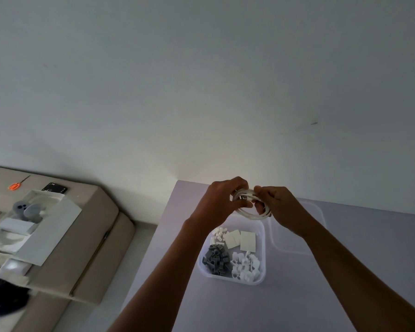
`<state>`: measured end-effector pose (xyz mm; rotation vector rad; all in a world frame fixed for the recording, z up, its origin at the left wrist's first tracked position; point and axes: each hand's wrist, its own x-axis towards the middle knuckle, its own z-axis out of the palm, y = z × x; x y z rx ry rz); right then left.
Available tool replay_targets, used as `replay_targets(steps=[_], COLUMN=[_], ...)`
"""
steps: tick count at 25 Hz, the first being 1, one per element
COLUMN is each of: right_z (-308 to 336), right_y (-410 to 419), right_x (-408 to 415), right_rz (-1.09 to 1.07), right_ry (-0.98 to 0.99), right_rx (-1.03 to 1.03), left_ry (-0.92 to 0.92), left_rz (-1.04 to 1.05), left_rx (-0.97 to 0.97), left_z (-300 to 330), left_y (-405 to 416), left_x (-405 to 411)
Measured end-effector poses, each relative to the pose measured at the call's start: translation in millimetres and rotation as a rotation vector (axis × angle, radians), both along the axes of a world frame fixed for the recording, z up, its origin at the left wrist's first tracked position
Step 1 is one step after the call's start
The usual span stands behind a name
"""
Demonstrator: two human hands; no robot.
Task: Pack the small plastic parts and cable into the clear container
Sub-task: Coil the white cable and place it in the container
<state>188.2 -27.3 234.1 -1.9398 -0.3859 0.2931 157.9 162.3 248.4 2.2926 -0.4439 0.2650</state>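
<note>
A coiled white cable [249, 213] hangs in the air above the far end of the clear container [262, 255]. My left hand [219, 202] grips the coil's left side and my right hand [277, 207] grips its right side. Inside the container lie small white clips [218, 234], two pale square pads [240, 239], a heap of grey parts [216, 259] and a heap of white parts [244, 265]. The container rests on a pale lilac table [321, 295].
A clear lid [297, 245] lies on the table just right of the container, partly under my right forearm. To the left stands a beige sofa [98, 248] with white open boxes [46, 226], orange-handled scissors [15, 186] and a dark phone [54, 188].
</note>
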Motion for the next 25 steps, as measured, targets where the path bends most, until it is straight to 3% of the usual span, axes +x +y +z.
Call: replay_targets(steps=[4, 9, 15, 21, 25], right_z=[-29, -64, -140, -190, -201], right_y=[5, 15, 23, 23, 9], right_x=[2, 3, 5, 3, 8], right_rz=[-0.003, -0.105, -0.173, -0.135, -0.3], right_ry=[0.21, 0.285, 0.331, 0.316, 0.06], right_rx=[0.146, 0.138, -0.105, -0.27, -0.268], left_ry=[-0.115, 0.032, 0.295, 0.433, 0.488], left_rz=[0.036, 0.04, 0.043, 0.012, 0.107], left_rx=[0.071, -0.006, -0.056, 0.07, 0.079], left_z=[-23, -71, -145, -201, -231], left_y=[2, 6, 5, 4, 5], left_x=[3, 6, 12, 17, 22])
